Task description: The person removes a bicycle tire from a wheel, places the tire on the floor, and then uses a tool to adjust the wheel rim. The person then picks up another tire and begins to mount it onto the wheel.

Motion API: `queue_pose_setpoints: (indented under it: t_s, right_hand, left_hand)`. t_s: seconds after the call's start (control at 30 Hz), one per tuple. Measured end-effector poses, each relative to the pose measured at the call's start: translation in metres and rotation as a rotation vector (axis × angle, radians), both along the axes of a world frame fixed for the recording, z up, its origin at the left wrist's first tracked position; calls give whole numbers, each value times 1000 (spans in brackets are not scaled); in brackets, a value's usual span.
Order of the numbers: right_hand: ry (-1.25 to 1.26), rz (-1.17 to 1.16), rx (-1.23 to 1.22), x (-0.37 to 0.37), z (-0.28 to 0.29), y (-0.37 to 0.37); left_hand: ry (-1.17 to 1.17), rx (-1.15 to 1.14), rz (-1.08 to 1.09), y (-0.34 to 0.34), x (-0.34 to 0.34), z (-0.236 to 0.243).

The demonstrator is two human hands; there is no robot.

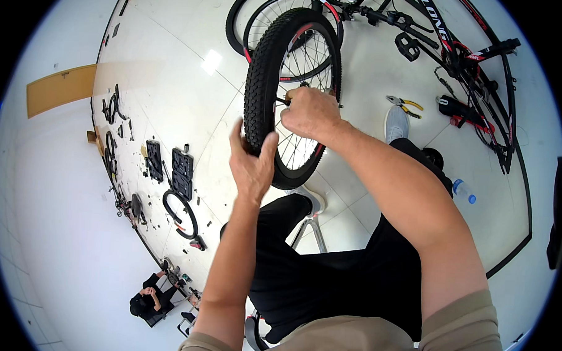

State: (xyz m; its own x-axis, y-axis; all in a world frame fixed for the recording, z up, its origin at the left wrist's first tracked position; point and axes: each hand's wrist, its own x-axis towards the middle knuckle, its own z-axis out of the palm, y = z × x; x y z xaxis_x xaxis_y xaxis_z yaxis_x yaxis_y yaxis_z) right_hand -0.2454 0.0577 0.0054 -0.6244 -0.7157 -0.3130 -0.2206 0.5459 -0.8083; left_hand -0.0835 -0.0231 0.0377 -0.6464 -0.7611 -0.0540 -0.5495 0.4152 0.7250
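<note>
A bicycle wheel [259, 88] with a black knobby tyre stands upright and slightly tilted in front of me. My left hand [253, 165] cups the tyre's lower left side, thumb on one side and fingers on the other. At the wheel's centre my right hand [311, 113] is closed at the hub among the spokes. A short dark axle end pokes out beside its knuckles, while the palm side and most of the hub are hidden by the hand. Behind this wheel lies another wheel rim [252, 26] with red and white markings.
A black and red bicycle frame [438, 23] lies at the far right, with a pedal [407, 47]. Yellow-handled pliers [406, 105] and a plastic bottle [463, 191] are on the floor. Open tool cases [182, 174] and a loose tyre [191, 225] lie left. Another person [153, 298] sits lower left.
</note>
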Motion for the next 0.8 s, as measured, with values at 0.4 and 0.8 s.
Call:
queue_pose_setpoints:
  t_s: [0.4, 0.8]
  right_hand:
    - [-216, -95, -33, 15, 10, -1]
    - [-56, -89, 69, -15, 0, 23]
  left_hand:
    - [14, -414, 131, -5, 5, -4]
    - [-129, -470, -96, -24, -25, -8]
